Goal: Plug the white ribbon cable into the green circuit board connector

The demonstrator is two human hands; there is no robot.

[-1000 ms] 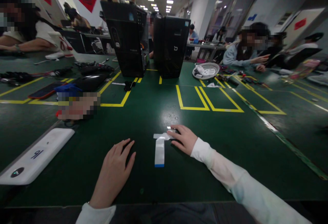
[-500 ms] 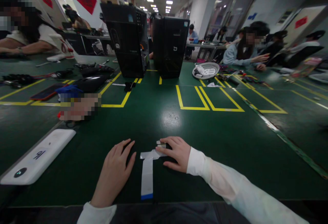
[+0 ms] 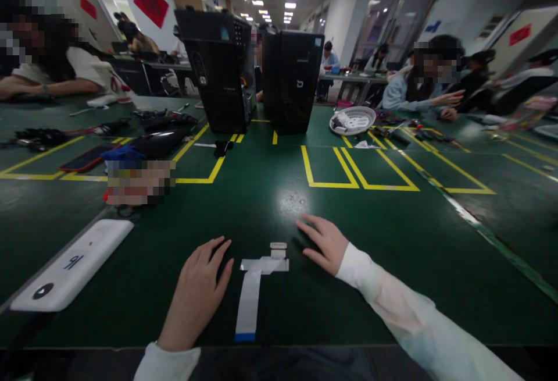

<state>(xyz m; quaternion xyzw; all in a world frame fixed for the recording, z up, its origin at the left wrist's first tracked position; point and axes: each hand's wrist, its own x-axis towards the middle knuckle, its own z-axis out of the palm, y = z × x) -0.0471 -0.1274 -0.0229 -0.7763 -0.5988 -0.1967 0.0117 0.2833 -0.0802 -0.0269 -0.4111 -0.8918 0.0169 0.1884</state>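
– Pose?
– Bare left hand (image 3: 196, 291) is facing palm-down, fingers loosely bent and parted, gripping nothing. Bare right hand (image 3: 326, 243) is pointing left, fingers spread, gripping nothing; white-sleeved forearm (image 3: 405, 305) is angling in from lower right.
– What's between them?
– Flat white ribbon cable with a blue end strip (image 3: 247, 302). Lying on the dark green tabletop (image 3: 392, 241), touching neither hand; blue end is sitting just short of the near table edge (image 3: 305, 345).
– Moving room?
– Green surface is running from the cable up to yellow tape outlines (image 3: 333, 185). Rounded white slab-shaped device (image 3: 89, 264) is sitting left of the left hand.
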